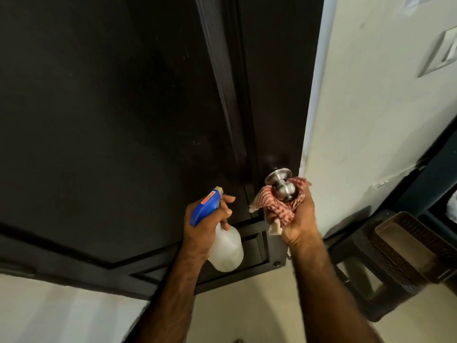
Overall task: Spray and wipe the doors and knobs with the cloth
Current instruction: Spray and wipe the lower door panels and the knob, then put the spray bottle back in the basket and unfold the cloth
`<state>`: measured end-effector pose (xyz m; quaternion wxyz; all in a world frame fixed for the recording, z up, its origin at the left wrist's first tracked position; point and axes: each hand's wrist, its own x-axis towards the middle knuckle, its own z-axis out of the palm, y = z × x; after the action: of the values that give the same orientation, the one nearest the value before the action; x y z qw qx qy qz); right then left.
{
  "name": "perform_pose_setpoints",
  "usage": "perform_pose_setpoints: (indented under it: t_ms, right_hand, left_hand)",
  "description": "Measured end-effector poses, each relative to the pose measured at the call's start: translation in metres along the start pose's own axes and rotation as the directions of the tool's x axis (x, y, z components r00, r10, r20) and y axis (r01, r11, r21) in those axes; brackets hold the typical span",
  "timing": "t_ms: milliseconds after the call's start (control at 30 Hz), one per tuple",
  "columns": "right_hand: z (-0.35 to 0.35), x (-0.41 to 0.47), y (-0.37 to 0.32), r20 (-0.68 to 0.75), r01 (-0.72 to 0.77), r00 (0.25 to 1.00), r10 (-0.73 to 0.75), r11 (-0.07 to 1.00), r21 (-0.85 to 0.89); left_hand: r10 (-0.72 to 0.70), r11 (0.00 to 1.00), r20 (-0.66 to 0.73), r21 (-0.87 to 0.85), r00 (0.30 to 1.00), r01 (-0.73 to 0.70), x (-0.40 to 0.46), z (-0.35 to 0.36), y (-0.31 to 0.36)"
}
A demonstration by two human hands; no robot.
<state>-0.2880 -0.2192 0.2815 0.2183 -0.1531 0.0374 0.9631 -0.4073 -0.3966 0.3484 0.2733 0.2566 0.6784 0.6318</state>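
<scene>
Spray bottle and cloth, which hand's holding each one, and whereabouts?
The left hand grips the spray bottle at its neck, under the blue trigger head. The right hand holds the bunched striped cloth cupped under the door knob.

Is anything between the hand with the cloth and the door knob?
Nothing visible. The right hand already cups the cloth under the steel knob; only the cloth lies between palm and knob, as wiping needs.

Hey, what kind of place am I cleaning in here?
Probably a home interior: a dark panelled door with a steel knob, a painted wall with a switch plate, and a brown plastic stool.
</scene>
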Motion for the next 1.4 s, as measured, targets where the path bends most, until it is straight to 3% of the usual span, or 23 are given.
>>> perform_pose_setpoints:
  t_ms: [33,67,100,133,200,233,300,333,400,500,567,667,733,800,833,900,967,1033,1100,1200,1267,1400]
  right_hand:
    - [0.007,-0.007,-0.007,-0.078,0.061,0.994,-0.075,0.983,-0.173]
    - [0.013,-0.012,-0.013,-0.142,0.125,0.97,-0.2,0.901,-0.416]
    - [0.017,-0.014,-0.017,-0.187,0.148,0.912,-0.366,0.717,-0.681]
    - [0.021,-0.015,-0.019,-0.155,0.123,0.834,-0.529,0.453,-0.883]
    - [0.026,-0.016,-0.017,0.087,0.036,0.709,-0.699,-0.088,-0.996]
    - [0.023,-0.016,-0.015,0.254,0.017,0.674,-0.694,-0.329,-0.944]
    - [0.01,-0.017,-0.009,0.571,0.006,0.642,-0.512,-0.741,-0.671]
    - [0.003,-0.018,-0.01,0.668,-0.008,0.65,-0.363,-0.882,-0.472]
    - [-0.007,-0.021,-0.019,0.696,-0.005,0.715,-0.073,-0.995,-0.1]
    - [-0.011,-0.037,-0.038,0.567,0.158,0.768,0.298,-0.946,0.283]
    - [-0.013,-0.055,-0.049,0.562,0.244,0.729,0.391,-0.915,0.322]
    - [-0.013,-0.083,-0.055,0.628,0.361,0.719,0.299,-0.932,0.03]
    - [-0.021,-0.099,-0.051,0.59,0.342,0.804,0.077,-0.871,-0.352]
    - [-0.038,-0.109,-0.046,0.358,0.125,0.913,-0.196,-0.702,-0.702]
    - [-0.049,-0.112,-0.043,0.227,-0.022,0.922,-0.313,-0.63,-0.776]
    - [-0.069,-0.117,-0.032,0.04,-0.253,0.874,-0.484,-0.524,-0.813]
    - [-0.08,-0.116,-0.024,-0.05,-0.274,0.842,-0.537,-0.346,-0.897]
    - [-0.069,-0.113,-0.013,-0.146,-0.176,0.853,-0.501,-0.012,-0.984]
    - [-0.054,-0.111,-0.003,-0.203,-0.055,0.868,-0.452,0.319,-0.946]
    - [-0.039,-0.1,0.007,-0.335,-0.049,0.881,-0.334,0.64,-0.767]
    - [-0.034,-0.091,0.01,-0.36,-0.069,0.902,-0.239,0.742,-0.667]
    - [-0.026,-0.074,0.008,-0.32,-0.062,0.933,-0.162,0.806,-0.588]
  left_hand:
    - [0.003,1.0,-0.007,-0.001,1.0,-0.003,0.001,0.0,0.001]
    - [0.003,1.0,-0.011,-0.008,1.0,-0.004,0.001,0.002,0.0]
    - [0.005,1.0,-0.017,-0.019,1.0,-0.005,0.002,0.004,0.0]
    - [0.009,1.0,-0.023,-0.022,1.0,-0.01,0.001,0.005,-0.001]
    - [0.011,0.999,-0.035,-0.033,0.999,-0.012,0.0,0.01,-0.003]
    - [0.01,0.999,-0.04,-0.043,0.999,-0.012,-0.001,0.014,-0.003]
    - [-0.004,0.998,-0.064,-0.069,0.998,0.0,-0.003,0.017,-0.002]
    - [-0.02,0.995,-0.078,-0.095,0.997,0.013,-0.005,0.019,-0.001]
    - [-0.05,0.991,-0.105,-0.13,0.993,0.036,-0.008,0.021,0.0]
    - [-0.051,0.994,-0.129,-0.104,0.99,0.037,-0.014,0.021,0.001]
    - [-0.045,0.995,-0.138,-0.1,0.989,0.032,-0.02,0.019,0.003]
    - [-0.036,0.99,-0.157,-0.138,0.987,0.014,-0.033,0.012,0.007]
    - [-0.04,0.989,-0.16,-0.149,0.986,0.016,-0.043,0.004,0.009]
    - [-0.045,0.989,-0.148,-0.146,0.988,0.023,-0.05,-0.003,0.011]
    - [-0.044,0.989,-0.141,-0.143,0.989,0.024,-0.054,-0.007,0.012]
    - [-0.035,0.991,-0.124,-0.131,0.992,0.018,-0.06,-0.018,0.013]
    - [-0.028,0.992,-0.108,-0.125,0.994,0.015,-0.065,-0.026,0.014]
    - [-0.021,0.992,-0.098,-0.128,0.995,0.009,-0.072,-0.033,0.013]
    - [-0.015,0.991,-0.105,-0.136,0.994,0.001,-0.08,-0.036,0.011]
    - [-0.01,0.989,-0.113,-0.145,0.994,-0.006,-0.089,-0.037,0.01]
    - [-0.008,0.99,-0.112,-0.143,0.994,-0.008,-0.093,-0.036,0.012]
    - [0.005,0.995,-0.127,-0.099,0.992,-0.017,-0.084,-0.03,0.014]
